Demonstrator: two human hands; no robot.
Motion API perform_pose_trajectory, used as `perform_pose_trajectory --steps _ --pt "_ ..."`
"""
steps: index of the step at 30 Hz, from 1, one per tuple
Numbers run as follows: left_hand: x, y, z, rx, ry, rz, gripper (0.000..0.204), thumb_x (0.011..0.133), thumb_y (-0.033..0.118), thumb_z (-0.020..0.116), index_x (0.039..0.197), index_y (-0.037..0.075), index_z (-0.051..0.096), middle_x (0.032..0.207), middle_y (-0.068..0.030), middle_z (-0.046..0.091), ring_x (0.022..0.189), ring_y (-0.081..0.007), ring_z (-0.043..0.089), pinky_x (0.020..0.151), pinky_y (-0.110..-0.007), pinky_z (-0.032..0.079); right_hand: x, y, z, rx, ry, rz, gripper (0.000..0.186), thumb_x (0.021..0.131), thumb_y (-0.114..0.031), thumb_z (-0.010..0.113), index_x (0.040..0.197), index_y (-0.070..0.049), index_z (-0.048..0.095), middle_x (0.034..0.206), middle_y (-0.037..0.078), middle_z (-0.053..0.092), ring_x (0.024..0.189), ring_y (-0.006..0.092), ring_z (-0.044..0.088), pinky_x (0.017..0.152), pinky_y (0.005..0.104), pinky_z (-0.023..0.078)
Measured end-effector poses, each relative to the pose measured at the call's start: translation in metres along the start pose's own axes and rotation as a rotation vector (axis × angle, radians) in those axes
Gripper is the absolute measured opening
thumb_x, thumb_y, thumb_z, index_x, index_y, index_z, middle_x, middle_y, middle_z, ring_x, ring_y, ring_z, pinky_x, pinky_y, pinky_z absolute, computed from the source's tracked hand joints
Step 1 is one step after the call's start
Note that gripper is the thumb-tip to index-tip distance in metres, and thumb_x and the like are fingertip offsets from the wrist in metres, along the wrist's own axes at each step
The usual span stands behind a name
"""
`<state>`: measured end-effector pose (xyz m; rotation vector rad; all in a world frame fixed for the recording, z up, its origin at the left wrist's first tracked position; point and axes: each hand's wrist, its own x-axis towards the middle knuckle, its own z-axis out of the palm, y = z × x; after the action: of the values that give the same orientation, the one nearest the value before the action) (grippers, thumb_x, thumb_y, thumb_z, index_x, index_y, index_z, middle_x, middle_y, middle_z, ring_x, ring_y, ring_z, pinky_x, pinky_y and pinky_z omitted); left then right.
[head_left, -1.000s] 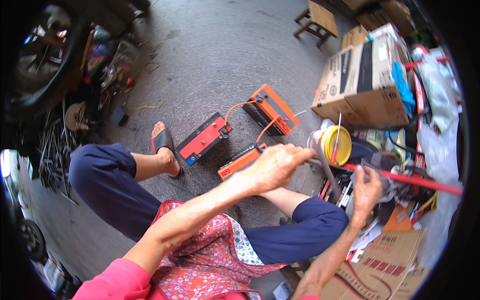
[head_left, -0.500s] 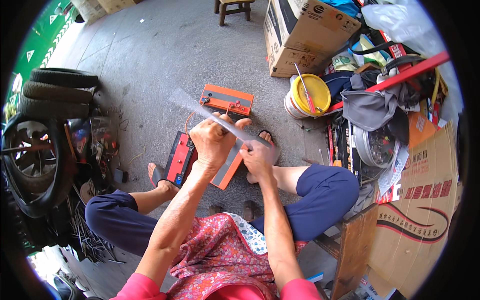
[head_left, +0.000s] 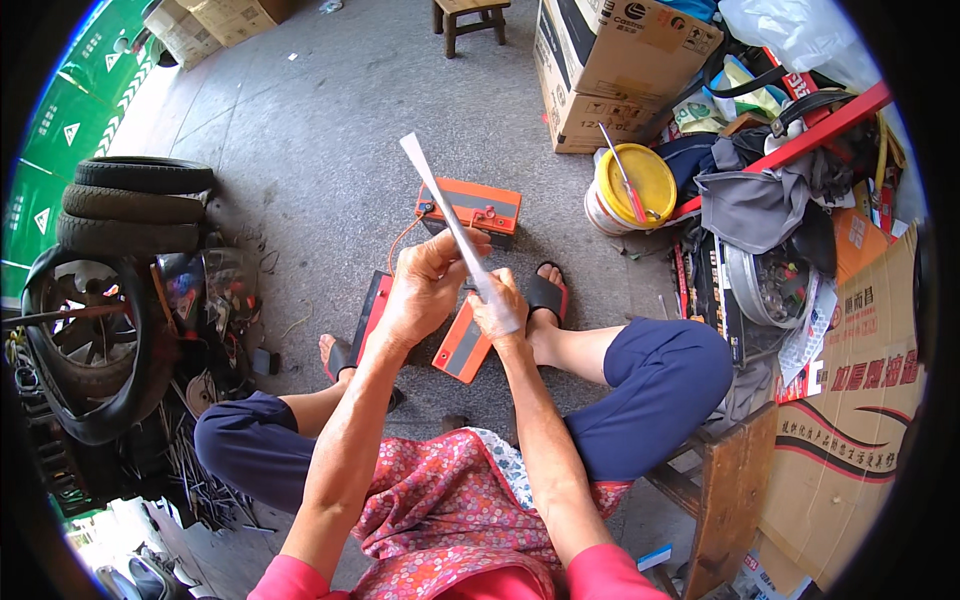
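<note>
A long, narrow, whitish translucent plastic strip point(head_left: 437, 190) slants between my hands, its flared free end pointing up and left. My left hand point(head_left: 418, 290) is closed at the strip's middle, fingertips pinched together. My right hand point(head_left: 483, 312) is curled around the lower part, near the strip's other end. Below them on the floor sit orange-and-black block batteries: one farther battery point(head_left: 500, 203), one nearer battery point(head_left: 465, 347) partly under my right hand, and a red-and-black battery point(head_left: 372, 300) mostly hidden by my left arm. A thin orange wire point(head_left: 398, 243) runs from the far battery.
Stacked tyres point(head_left: 140, 176) and a wheel point(head_left: 85, 335) stand at left. On the right are cardboard boxes point(head_left: 630, 80), a yellow-lidded bucket point(head_left: 650, 180) with a screwdriver on top, piled cloths and a wooden stool point(head_left: 735, 480). A small wooden stool point(head_left: 470, 8) stands far off.
The strip has turned steeper and its free end has risen. My left hand has lowered and changed from a raised fist to a pinch. The view has shifted slightly.
</note>
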<state>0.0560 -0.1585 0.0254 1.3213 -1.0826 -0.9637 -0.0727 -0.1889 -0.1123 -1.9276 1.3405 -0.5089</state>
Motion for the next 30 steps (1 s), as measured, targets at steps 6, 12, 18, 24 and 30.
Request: perform_pose_trajectory --steps 6,12,18,24,30 --pt "-0.013 0.006 0.014 0.443 0.275 0.117 0.013 0.083 0.006 0.078 0.092 -0.001 0.071 0.077 -0.0049 0.072 0.067 -0.0074 0.065 0.06 -0.024 0.053 0.0 0.001 -0.001 0.067 -0.013 0.045 0.024 0.079 -0.013 0.074 0.101 -0.014 0.068 0.102 0.007 0.06 0.089 0.0332 0.067 0.078 0.0447 0.054" --pt "-0.007 0.004 0.023 0.619 0.354 0.112 0.032 0.081 0.019 0.083 0.07 -0.001 0.062 0.062 -0.0011 0.058 0.052 -0.0067 0.046 0.046 -0.028 0.039 0.003 0.007 0.002 0.007 0.044 -0.101 0.024 0.077 -0.011 0.075 0.1 -0.011 0.067 0.102 0.01 0.06 0.09 0.0336 0.066 0.078 0.0444 0.054" --pt "-0.009 -0.002 0.015 0.342 0.391 0.078 0.055 0.103 0.038 0.055 0.063 0.0 0.059 0.065 -0.0008 0.042 0.059 -0.0096 0.043 0.053 -0.028 0.035 0.0 0.002 -0.001 0.049 0.048 -0.098 0.02 0.078 -0.009 0.075 0.096 -0.009 0.067 0.099 0.01 0.06 0.089 0.0338 0.066 0.078 0.0443 0.054" --pt "-0.02 -0.001 0.006 0.139 0.599 0.043 0.059 0.103 0.049 0.048 0.068 0.003 0.061 0.059 -0.0022 0.059 0.052 -0.0076 0.055 0.048 -0.023 0.041 0.001 0.007 0.002 0.084 0.058 -0.099 0.025 0.079 -0.007 0.074 0.104 -0.004 0.07 0.1 0.013 0.061 0.091 0.0332 0.065 0.08 0.0414 0.052" --pt "-0.044 0.009 -0.02 0.108 0.736 -0.013 0.066 0.099 0.057 0.048 0.07 -0.001 0.063 0.065 -0.0092 0.066 0.057 -0.016 0.067 0.055 -0.025 0.053 -0.003 0.008 0.006 0.079 0.111 -0.149 0.023 0.081 -0.004 0.07 0.104 -0.001 0.069 0.099 0.014 0.062 0.089 0.0335 0.066 0.078 0.0412 0.054"
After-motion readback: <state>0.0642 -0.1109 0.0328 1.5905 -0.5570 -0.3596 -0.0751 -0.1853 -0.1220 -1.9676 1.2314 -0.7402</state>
